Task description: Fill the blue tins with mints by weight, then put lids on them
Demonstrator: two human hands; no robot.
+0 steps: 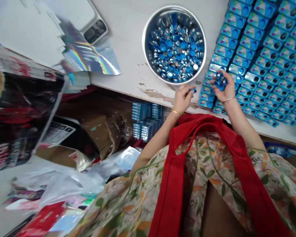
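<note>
My left hand (183, 98) is closed in a pinch on one small blue cap (193, 90), just below the steel bowl (148, 49). The bowl is full of small blue and silver caps (174, 46). My right hand (222, 86) is cupped around several blue caps (220, 84), above the near left corner of rows of blue boxes (261, 56) laid flat on the white table (128, 29). Each box has a round hole on its top face. The two hands are a short way apart.
Holographic foil sheets (88, 56) and a white tray (88, 19) lie at the table's left. Below the table edge are stacked blue packs (145, 120), torn cardboard boxes (93, 131), plastic bags (64, 184) and printed cartons (17, 108). A red strap (172, 177) hangs over my floral clothing.
</note>
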